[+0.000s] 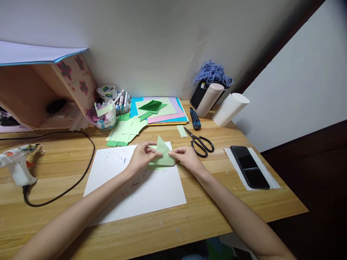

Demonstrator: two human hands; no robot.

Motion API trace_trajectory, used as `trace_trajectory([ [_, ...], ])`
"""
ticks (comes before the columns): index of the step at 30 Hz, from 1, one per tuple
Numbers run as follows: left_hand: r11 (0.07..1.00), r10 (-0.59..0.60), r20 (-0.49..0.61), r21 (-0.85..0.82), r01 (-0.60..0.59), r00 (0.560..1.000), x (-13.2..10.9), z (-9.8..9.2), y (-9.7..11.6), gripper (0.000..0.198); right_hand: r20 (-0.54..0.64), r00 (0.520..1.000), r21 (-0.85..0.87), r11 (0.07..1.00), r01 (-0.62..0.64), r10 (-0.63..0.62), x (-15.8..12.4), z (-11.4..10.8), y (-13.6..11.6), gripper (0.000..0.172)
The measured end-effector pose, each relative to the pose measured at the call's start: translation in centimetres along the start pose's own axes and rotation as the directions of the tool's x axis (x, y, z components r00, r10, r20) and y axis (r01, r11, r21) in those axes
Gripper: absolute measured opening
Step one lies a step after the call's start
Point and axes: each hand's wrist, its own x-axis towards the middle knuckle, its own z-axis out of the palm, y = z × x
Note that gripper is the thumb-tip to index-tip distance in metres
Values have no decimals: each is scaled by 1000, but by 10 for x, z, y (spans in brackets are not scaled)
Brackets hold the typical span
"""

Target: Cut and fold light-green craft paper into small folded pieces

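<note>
Between my two hands is a light green sheet of paper (163,151), partly folded, with one pointed corner sticking up. My left hand (145,155) pinches its left side between thumb and fingers. At the right edge, my right hand (187,157) grips the same paper with thumb and fingertips. Below it lies a white sheet of paper (157,195) with ink marks, flat on the wooden table. Black-handled scissors (202,144) rest just beyond my right hand, near a small light green paper strip (181,131).
Green paper pieces (127,130) and a stack of coloured paper (168,117) lie at the back. A blue utility knife (195,119), a white paper roll (230,109) and a phone (251,168) are on the right. A glue gun (18,166) with its black cord lies left.
</note>
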Motion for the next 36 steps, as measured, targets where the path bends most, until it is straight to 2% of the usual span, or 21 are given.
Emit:
trace_trajectory([
  [7,999,25,-19,45,-24,1000,1,1,-1,39,10,1000,-11,1000,15,-15,0,1,2,31],
  [17,997,69,36,38,-70,997,-3,3,4,24,-18,1000,-19,1000,21,-21,-1,7,7,28],
  [19,996,75,36,50,-77,996,-3,3,4,21,27,1000,-17,1000,8,-8,-1,5,6,28],
  [22,995,74,39,65,-76,997,-3,2,5,21,157,987,-12,999,-41,42,1,-1,5,29],
  [24,997,60,47,55,-63,997,-2,1,6,23,184,981,-15,999,-51,53,2,-4,3,29],
  [27,997,56,60,41,-58,997,-2,0,8,28,140,990,-49,999,19,-12,0,-2,1,24],
  [31,993,26,34,118,-29,999,-5,1,10,30,115,986,-105,986,131,-119,-7,11,2,18],
  [36,991,9,16,133,-11,1000,-5,1,7,30,81,985,-136,978,161,-151,-11,17,1,16],
])
